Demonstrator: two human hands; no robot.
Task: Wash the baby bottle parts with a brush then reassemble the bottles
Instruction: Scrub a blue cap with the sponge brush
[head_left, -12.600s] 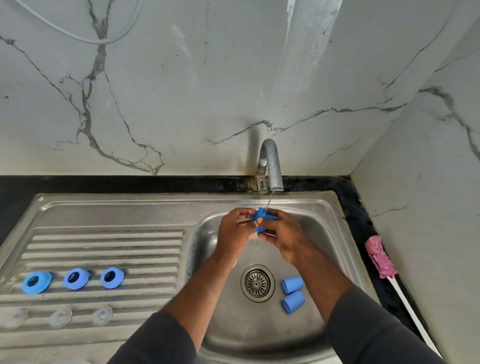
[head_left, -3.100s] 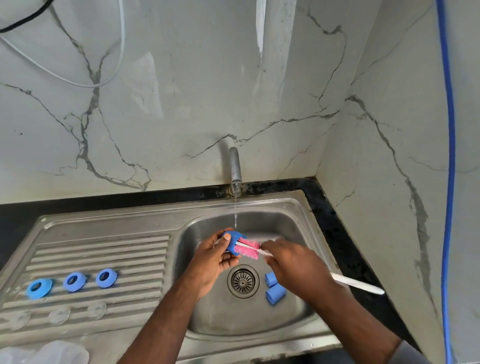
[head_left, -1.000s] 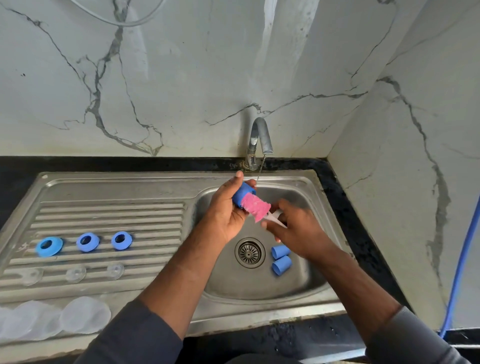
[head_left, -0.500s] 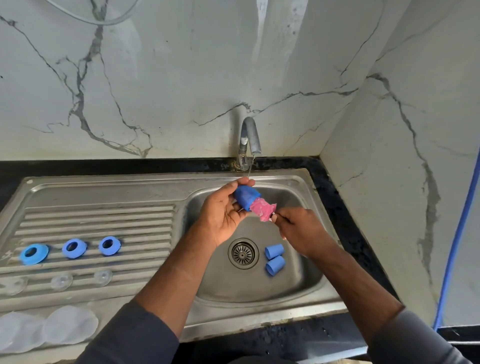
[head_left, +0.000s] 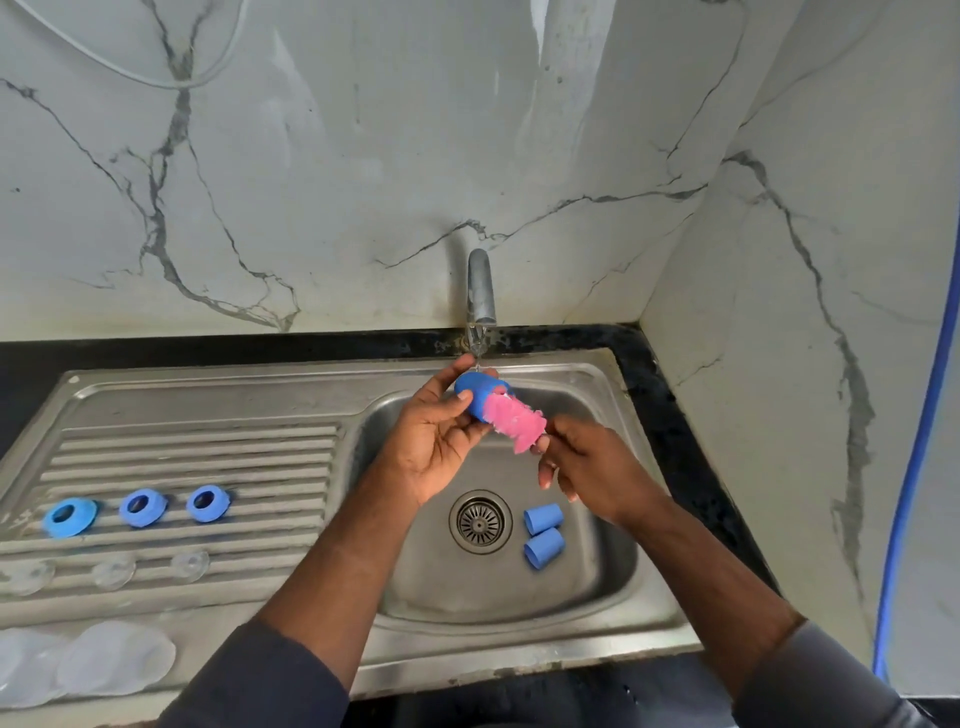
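My left hand (head_left: 434, 441) grips a blue bottle cap (head_left: 479, 391) under the tap's thin stream, over the sink basin. The pink head of the brush (head_left: 515, 422) is pushed into the cap's mouth. My right hand (head_left: 589, 470) holds the brush just behind the pink head, and the handle is hidden by the hand. Two more blue caps (head_left: 543, 534) lie on the basin floor right of the drain. Three blue rings (head_left: 141, 508) sit in a row on the drainboard, with three clear teats (head_left: 113, 572) in front of them. Clear bottles (head_left: 111, 659) lie at the lower left.
The steel sink (head_left: 597, 587) has a drain (head_left: 479, 521) in the middle and a tap (head_left: 480, 288) at the back with water running. A marble wall closes in on the right, with a blue hose (head_left: 914, 467) hanging along it. Black counter edges the sink.
The brush head has slid further out of the blue cap, showing more pink. Both hands stay under the tap, roughly in the same place.
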